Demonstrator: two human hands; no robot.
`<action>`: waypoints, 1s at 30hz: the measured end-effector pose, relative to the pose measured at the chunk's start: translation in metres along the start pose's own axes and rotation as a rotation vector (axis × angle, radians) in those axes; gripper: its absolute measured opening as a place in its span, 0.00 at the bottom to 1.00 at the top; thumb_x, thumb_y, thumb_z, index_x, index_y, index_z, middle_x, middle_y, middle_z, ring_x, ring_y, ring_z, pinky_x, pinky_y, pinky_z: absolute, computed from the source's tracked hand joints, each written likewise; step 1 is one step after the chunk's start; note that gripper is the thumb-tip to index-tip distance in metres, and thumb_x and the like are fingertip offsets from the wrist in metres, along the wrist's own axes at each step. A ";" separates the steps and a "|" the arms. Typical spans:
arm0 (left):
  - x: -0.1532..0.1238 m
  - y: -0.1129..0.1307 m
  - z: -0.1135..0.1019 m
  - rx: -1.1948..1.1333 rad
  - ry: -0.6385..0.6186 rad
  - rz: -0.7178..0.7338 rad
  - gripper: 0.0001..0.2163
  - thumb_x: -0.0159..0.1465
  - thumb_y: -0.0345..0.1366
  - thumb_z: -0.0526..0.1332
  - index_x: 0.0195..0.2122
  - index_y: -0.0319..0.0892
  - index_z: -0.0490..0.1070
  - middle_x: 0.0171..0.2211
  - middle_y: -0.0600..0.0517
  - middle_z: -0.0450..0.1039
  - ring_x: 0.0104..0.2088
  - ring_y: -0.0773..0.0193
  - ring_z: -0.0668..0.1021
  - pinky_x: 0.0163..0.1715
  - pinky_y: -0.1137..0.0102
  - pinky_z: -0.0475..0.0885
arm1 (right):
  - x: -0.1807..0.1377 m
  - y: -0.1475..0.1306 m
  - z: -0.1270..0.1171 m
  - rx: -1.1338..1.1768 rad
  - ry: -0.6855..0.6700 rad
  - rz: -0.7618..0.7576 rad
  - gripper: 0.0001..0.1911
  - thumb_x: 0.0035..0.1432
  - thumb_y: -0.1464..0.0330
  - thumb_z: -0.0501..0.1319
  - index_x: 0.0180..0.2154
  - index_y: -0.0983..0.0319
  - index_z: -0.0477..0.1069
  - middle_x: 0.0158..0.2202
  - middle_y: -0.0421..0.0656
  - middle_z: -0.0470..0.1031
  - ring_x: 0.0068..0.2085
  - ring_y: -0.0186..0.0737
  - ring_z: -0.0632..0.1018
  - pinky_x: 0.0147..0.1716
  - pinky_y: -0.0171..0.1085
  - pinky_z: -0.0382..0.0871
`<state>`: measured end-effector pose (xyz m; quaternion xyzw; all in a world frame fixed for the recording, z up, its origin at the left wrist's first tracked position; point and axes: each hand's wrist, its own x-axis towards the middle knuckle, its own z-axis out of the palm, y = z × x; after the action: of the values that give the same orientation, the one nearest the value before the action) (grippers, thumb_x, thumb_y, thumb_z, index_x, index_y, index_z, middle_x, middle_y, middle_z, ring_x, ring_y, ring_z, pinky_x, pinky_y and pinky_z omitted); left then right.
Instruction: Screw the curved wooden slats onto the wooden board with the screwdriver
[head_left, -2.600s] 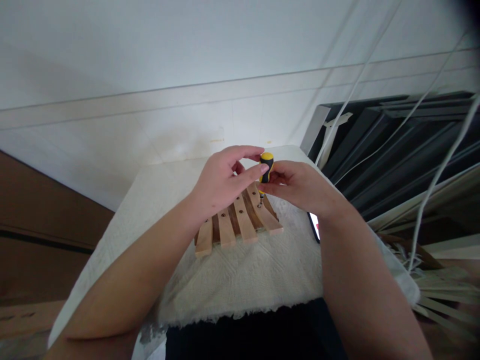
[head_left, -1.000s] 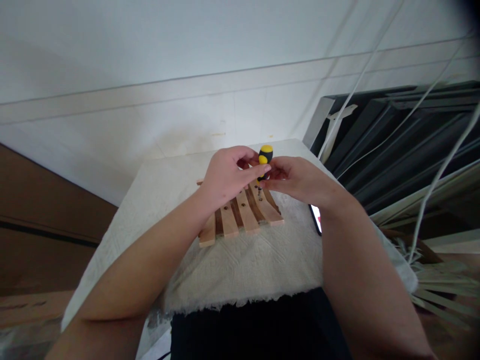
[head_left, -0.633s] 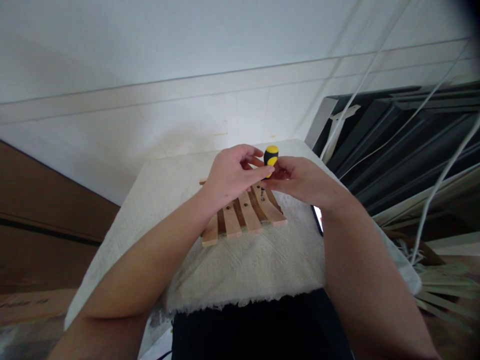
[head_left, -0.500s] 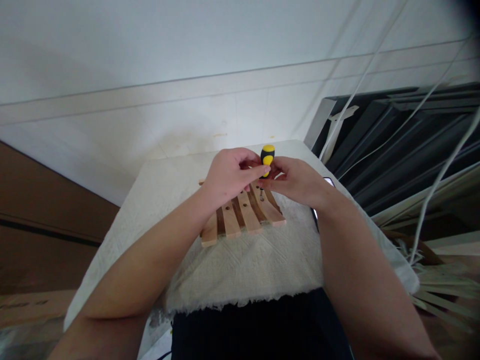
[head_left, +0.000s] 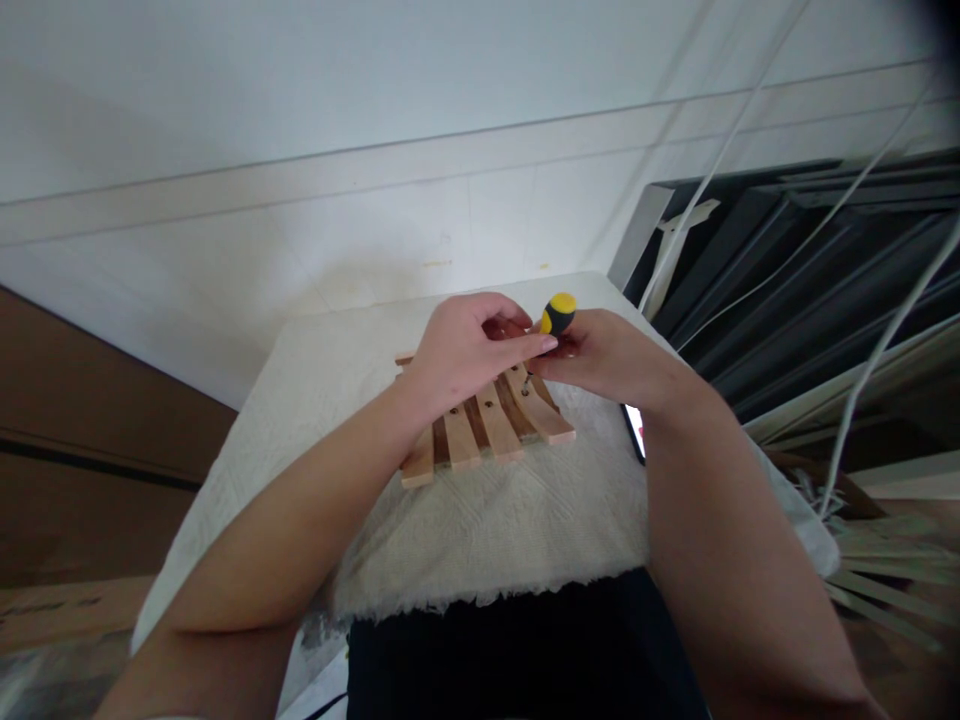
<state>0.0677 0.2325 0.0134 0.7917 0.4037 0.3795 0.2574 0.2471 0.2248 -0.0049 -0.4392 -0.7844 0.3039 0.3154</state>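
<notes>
- I see a screwdriver (head_left: 558,314) with a yellow cap and a black band round its handle.
- The slatted wooden rack (head_left: 487,420) shows pale tan slats over darker brown crosspieces, dotted with small dark holes.
- The cloth (head_left: 480,520) over the desk is off-white with a faint embossed weave.
- Far wall (head_left: 300,120): plain white.
- Right side: black panels (head_left: 787,290), crossed by white cables (head_left: 877,360).

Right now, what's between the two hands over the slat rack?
Head view: the screwdriver, yellow-and-black handle tilted right, sits between the left hand and right hand; both sets of fingers pinch it above the wooden rack.
</notes>
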 end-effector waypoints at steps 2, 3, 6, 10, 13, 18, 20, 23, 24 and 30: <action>0.000 0.000 0.000 0.013 -0.018 0.030 0.13 0.56 0.44 0.65 0.31 0.38 0.76 0.26 0.51 0.76 0.25 0.69 0.74 0.25 0.74 0.67 | -0.001 -0.003 0.000 -0.006 0.002 -0.004 0.04 0.51 0.66 0.61 0.29 0.60 0.73 0.26 0.37 0.73 0.30 0.36 0.72 0.30 0.36 0.62; 0.000 0.000 0.000 0.018 -0.023 0.047 0.13 0.56 0.44 0.65 0.31 0.38 0.76 0.27 0.51 0.76 0.26 0.69 0.74 0.26 0.74 0.67 | -0.002 -0.005 0.001 0.001 -0.002 -0.006 0.04 0.51 0.66 0.61 0.28 0.59 0.73 0.26 0.37 0.72 0.30 0.37 0.72 0.30 0.36 0.62; 0.000 0.000 0.001 0.047 -0.015 0.091 0.13 0.55 0.45 0.66 0.32 0.39 0.76 0.28 0.50 0.76 0.28 0.68 0.75 0.27 0.74 0.68 | -0.003 -0.008 0.001 0.026 -0.027 -0.012 0.05 0.51 0.66 0.62 0.26 0.59 0.73 0.24 0.37 0.71 0.30 0.37 0.71 0.30 0.36 0.62; 0.000 0.001 0.000 0.087 -0.019 0.078 0.13 0.58 0.46 0.63 0.28 0.39 0.74 0.24 0.52 0.74 0.27 0.68 0.74 0.25 0.74 0.67 | 0.000 -0.005 0.002 -0.013 -0.038 -0.011 0.09 0.54 0.62 0.61 0.26 0.58 0.73 0.24 0.38 0.71 0.29 0.37 0.71 0.30 0.37 0.62; 0.001 0.001 -0.001 0.087 -0.029 0.060 0.14 0.60 0.46 0.61 0.27 0.39 0.74 0.22 0.53 0.72 0.25 0.68 0.74 0.23 0.74 0.65 | 0.001 -0.003 0.001 -0.069 -0.052 -0.004 0.12 0.55 0.59 0.60 0.26 0.59 0.73 0.24 0.38 0.71 0.29 0.36 0.70 0.30 0.37 0.61; 0.001 -0.001 -0.001 0.069 -0.002 0.049 0.11 0.59 0.42 0.62 0.31 0.39 0.75 0.27 0.52 0.76 0.25 0.69 0.74 0.24 0.75 0.66 | 0.001 -0.004 -0.003 -0.060 -0.067 0.027 0.13 0.55 0.59 0.60 0.25 0.59 0.73 0.23 0.37 0.70 0.28 0.35 0.70 0.29 0.36 0.60; 0.000 -0.002 0.000 0.052 0.026 0.039 0.11 0.58 0.41 0.62 0.35 0.38 0.75 0.30 0.51 0.77 0.26 0.69 0.75 0.25 0.75 0.67 | 0.001 -0.005 -0.003 -0.029 -0.074 0.038 0.13 0.54 0.57 0.61 0.25 0.59 0.73 0.22 0.37 0.69 0.27 0.35 0.70 0.28 0.36 0.60; -0.001 0.000 0.002 0.051 0.031 0.026 0.10 0.57 0.40 0.63 0.34 0.38 0.75 0.30 0.50 0.77 0.28 0.68 0.76 0.27 0.74 0.68 | 0.002 -0.003 -0.002 0.001 -0.056 0.061 0.13 0.51 0.56 0.64 0.26 0.59 0.74 0.22 0.38 0.70 0.28 0.37 0.70 0.28 0.37 0.61; -0.002 0.001 0.003 0.053 0.019 0.027 0.09 0.57 0.40 0.63 0.33 0.38 0.75 0.29 0.50 0.77 0.28 0.67 0.76 0.27 0.74 0.69 | 0.003 -0.003 -0.001 0.002 -0.043 0.066 0.12 0.49 0.56 0.66 0.26 0.58 0.74 0.22 0.38 0.71 0.28 0.38 0.71 0.28 0.37 0.62; -0.001 0.003 -0.001 0.024 -0.068 0.065 0.06 0.58 0.35 0.62 0.31 0.38 0.75 0.30 0.51 0.77 0.32 0.66 0.77 0.31 0.72 0.70 | 0.002 -0.003 -0.002 -0.002 -0.027 0.067 0.11 0.49 0.58 0.67 0.26 0.58 0.73 0.24 0.39 0.72 0.31 0.41 0.72 0.28 0.37 0.64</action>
<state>0.0685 0.2302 0.0158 0.8198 0.3735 0.3556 0.2490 0.2467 0.2257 -0.0009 -0.4613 -0.7738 0.3191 0.2942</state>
